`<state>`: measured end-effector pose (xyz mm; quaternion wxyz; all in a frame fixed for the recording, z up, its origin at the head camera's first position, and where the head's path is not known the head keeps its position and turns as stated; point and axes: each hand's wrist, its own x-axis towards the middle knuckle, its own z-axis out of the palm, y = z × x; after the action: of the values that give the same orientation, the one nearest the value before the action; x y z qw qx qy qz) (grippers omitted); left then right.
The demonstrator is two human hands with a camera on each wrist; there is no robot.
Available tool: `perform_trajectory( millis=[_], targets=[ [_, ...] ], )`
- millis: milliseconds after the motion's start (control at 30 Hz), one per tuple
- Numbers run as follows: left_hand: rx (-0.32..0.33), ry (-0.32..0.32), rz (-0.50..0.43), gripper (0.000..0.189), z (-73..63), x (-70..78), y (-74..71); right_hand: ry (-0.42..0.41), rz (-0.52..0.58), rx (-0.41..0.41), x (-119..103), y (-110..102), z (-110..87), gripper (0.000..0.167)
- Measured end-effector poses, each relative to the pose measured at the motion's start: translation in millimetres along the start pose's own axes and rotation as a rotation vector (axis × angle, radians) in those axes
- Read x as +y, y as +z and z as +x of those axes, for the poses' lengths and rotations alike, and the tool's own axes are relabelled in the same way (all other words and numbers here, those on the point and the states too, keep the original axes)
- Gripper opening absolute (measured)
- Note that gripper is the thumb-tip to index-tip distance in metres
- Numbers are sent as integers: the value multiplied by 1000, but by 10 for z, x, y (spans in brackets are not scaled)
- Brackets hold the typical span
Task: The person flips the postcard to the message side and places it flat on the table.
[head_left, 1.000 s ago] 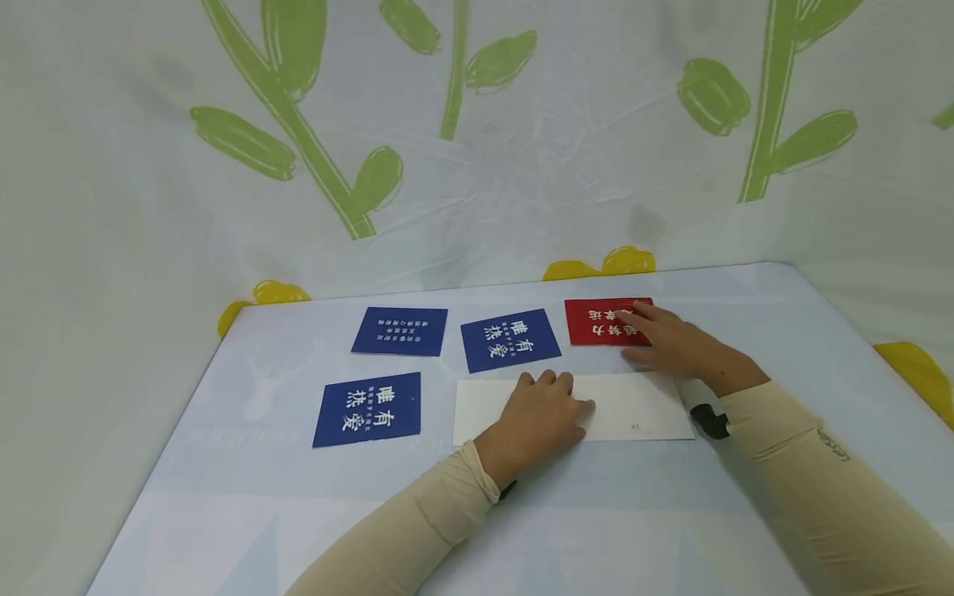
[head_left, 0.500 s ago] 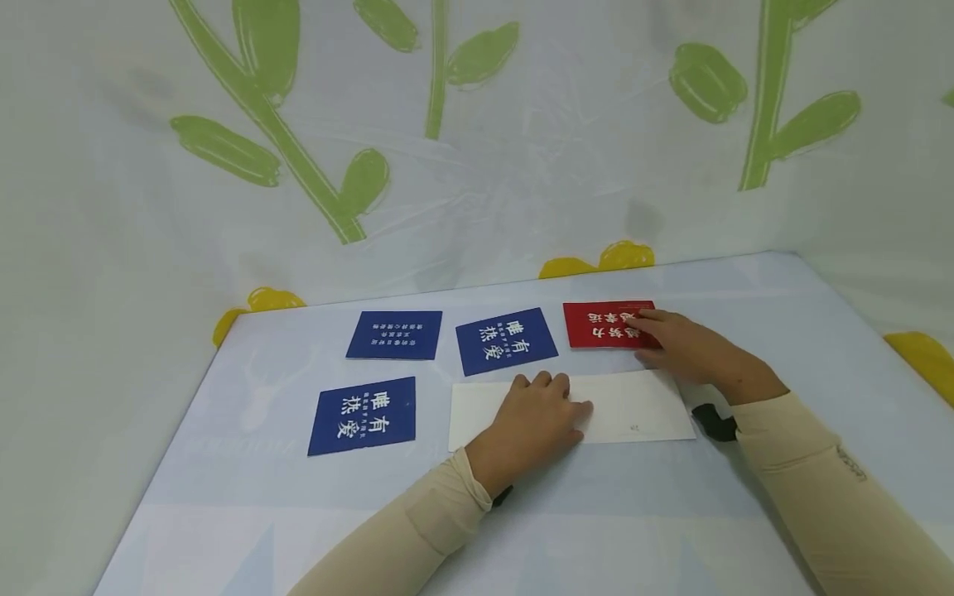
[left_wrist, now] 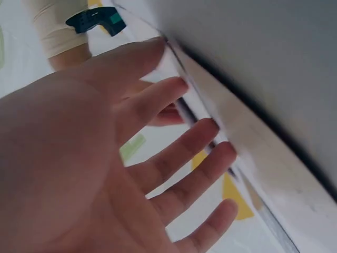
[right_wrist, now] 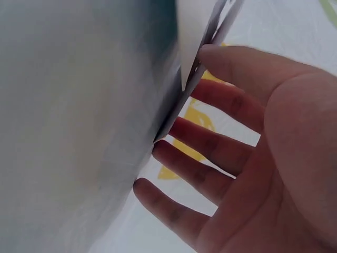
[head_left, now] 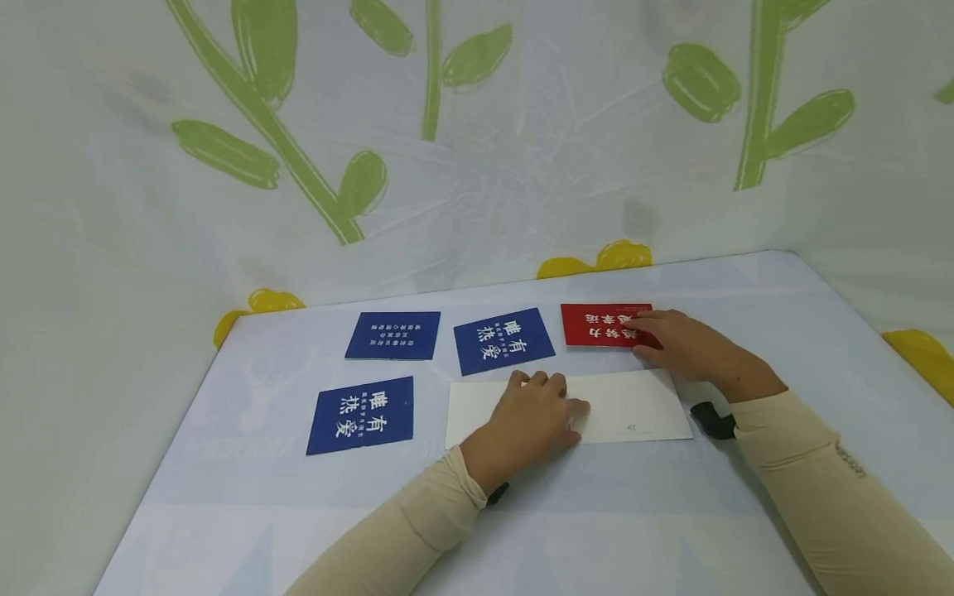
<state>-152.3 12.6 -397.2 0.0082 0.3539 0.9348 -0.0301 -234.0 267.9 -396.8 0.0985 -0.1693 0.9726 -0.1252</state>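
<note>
My left hand (head_left: 525,426) rests on a long white card (head_left: 633,406), covering its left middle part. In the left wrist view its fingers (left_wrist: 184,190) are spread, with fingertips right at the card. My right hand (head_left: 689,348) lies over the right end of a red card (head_left: 596,324) with white Chinese characters, which stands upside down behind the white card. Its thumb (right_wrist: 226,58) is at the card's near edge in the right wrist view, and the other fingers reach forward, spread. Whether it pinches the card I cannot tell.
Three blue cards with white characters lie left of the red card: one near the middle (head_left: 505,341), one at the back left (head_left: 392,335), one at the front left (head_left: 361,415). A pale cloth wall (head_left: 566,165) with green leaves and yellow shapes rises behind the table (head_left: 596,521).
The head view has shifted slightly. My right hand has moved a little to the right along the red card, showing more of its characters. My left hand stays on the white card.
</note>
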Motion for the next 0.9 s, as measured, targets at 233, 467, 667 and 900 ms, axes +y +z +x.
perform_trajectory(
  millis=[233, 467, 667, 900],
  targets=[
    [-19, -58, -159, 50, 60, -41, -150, -3, 49, -17, -18, -34, -25, 54],
    [33, -173, -202, 62, 338, -103, -281, -7, 74, -23, -12, -112, -60, 47],
    [51, -228, -320, 67, 519, -140, -258, -31, 87, -23, -31, -182, -101, 44],
    [70, -237, -414, 45, 617, -162, -216, -62, 134, -14, -32, -289, -158, 36]
  ],
)
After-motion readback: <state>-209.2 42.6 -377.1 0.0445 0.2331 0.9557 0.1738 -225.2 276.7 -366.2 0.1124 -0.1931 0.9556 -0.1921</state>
